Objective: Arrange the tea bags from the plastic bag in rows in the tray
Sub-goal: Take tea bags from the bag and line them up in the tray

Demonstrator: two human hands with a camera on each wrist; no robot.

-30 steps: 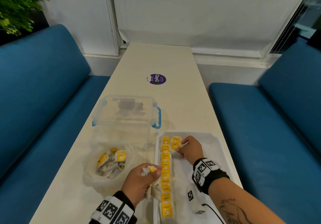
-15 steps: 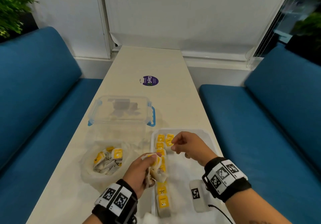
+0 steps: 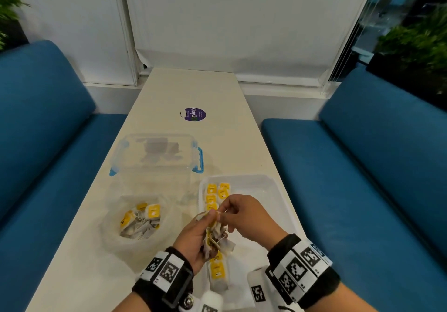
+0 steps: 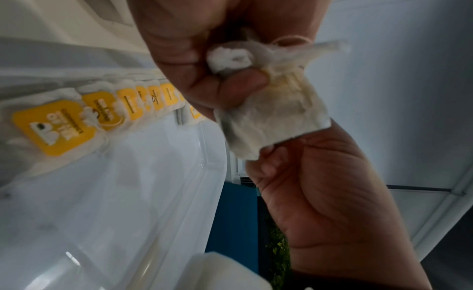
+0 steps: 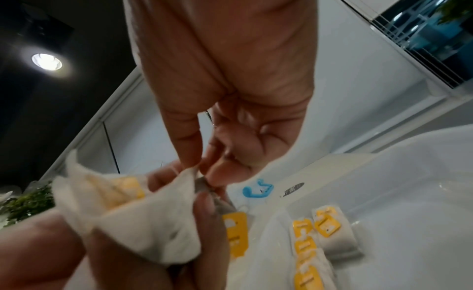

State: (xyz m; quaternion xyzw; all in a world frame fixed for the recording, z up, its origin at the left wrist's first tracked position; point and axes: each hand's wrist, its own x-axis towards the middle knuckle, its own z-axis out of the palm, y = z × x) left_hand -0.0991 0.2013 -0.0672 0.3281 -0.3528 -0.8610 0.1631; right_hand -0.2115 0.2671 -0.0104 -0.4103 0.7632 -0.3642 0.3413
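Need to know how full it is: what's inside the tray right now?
In the tray, one long row of yellow-tagged tea bags along its left wall, plus one bag starting a second row. Both hands hide the row's middle.

Blue benches (image 3: 377, 166) flank cream table (image 3: 191, 89); white blinds (image 3: 242, 21) behind.

tray (image 3: 273, 186) near end hidden by hands, held tea bags (image 3: 217, 241) blurred
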